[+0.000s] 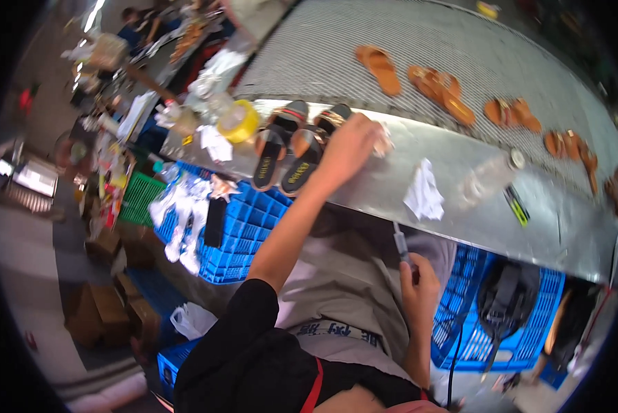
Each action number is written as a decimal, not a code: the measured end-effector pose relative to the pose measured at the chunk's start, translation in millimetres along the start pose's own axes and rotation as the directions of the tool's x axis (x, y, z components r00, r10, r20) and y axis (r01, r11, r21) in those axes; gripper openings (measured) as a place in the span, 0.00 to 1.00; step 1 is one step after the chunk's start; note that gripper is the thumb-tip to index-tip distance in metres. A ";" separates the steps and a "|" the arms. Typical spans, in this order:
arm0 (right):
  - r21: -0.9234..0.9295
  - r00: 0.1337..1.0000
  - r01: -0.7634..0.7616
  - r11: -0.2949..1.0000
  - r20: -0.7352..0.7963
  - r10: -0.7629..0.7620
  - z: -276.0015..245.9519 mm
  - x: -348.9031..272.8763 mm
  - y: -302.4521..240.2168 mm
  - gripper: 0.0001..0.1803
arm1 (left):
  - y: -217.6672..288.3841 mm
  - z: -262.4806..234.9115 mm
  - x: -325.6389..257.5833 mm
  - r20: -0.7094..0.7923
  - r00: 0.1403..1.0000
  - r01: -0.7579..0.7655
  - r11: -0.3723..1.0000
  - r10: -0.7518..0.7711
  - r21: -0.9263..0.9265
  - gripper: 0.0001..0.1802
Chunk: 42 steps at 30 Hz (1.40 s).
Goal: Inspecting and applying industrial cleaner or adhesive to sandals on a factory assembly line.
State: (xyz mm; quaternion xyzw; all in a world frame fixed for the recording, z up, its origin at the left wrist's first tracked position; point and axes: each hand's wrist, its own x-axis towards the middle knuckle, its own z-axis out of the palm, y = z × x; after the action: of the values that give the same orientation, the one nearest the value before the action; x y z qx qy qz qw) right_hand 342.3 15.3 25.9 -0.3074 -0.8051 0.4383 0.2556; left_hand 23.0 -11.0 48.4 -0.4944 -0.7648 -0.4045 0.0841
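My left hand (pixel 350 150) reaches over the metal ledge, its fingers closed on a pale pinkish crumpled cloth (pixel 384 141), partly blurred. Just left of that hand, black sandals (pixel 302 165) with tan edges and shiny straps stand on the ledge; the hand and wrist hide part of the rightmost one. Close to my body, below the ledge's near edge, my right hand (pixel 421 279) grips a slim pen-like tool (pixel 400 241) with a thin tip pointing up and away. Its kind is unclear, and my fingers cover its dark rear part.
Brown sandals (pixel 443 93) lie in a row on the ribbed belt (pixel 309 48) beyond the ledge (pixel 460 155). On the ledge are a yellow tape roll (pixel 239 121), a white cloth (pixel 424 191), a clear bottle (pixel 491 175) and a green-black cutter (pixel 516 206). Blue crates (pixel 254 230) stand below.
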 end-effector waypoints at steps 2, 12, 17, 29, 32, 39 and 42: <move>0.171 0.995 -0.063 0.983 0.084 0.050 3.8 -7.8 16.2 0.12 | 2.7 15.0 21.0 -0.019 1.000 0.003 0.999 -0.004 -0.037 0.09; 0.553 0.938 -0.345 0.758 0.200 0.282 41.3 -40.4 72.3 0.10 | 17.6 65.3 40.3 0.307 0.936 -0.201 0.978 0.173 0.062 0.14; 0.642 0.908 -0.410 0.648 0.222 0.355 49.5 -37.4 88.8 0.09 | 21.1 65.1 58.8 0.453 0.876 -0.200 0.980 0.167 0.025 0.13; 0.626 0.934 -0.356 0.694 0.231 0.271 48.3 -35.4 94.6 0.09 | 9.9 116.0 76.7 0.181 0.980 -0.070 0.994 0.085 -0.089 0.12; 0.649 0.917 -0.398 0.648 0.259 0.304 45.0 -43.9 89.8 0.09 | 24.9 121.3 96.8 0.279 0.960 0.034 0.999 -0.022 -0.038 0.17; 0.682 0.885 -0.460 0.569 0.300 0.356 37.7 -55.2 89.5 0.09 | 33.6 106.9 93.3 0.258 0.946 -0.173 0.978 0.198 -0.116 0.19; 0.794 0.926 -0.373 0.479 0.288 0.242 32.4 -62.2 95.7 0.12 | 63.3 56.2 49.7 0.177 0.980 -0.068 0.991 0.087 -0.115 0.16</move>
State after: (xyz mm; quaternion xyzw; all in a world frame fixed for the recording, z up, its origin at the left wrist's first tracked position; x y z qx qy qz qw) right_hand 388.4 -6.4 -81.2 -0.2558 -0.4432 0.8271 0.2323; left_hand 65.7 74.2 71.6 -0.5627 -0.7262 -0.3949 0.0025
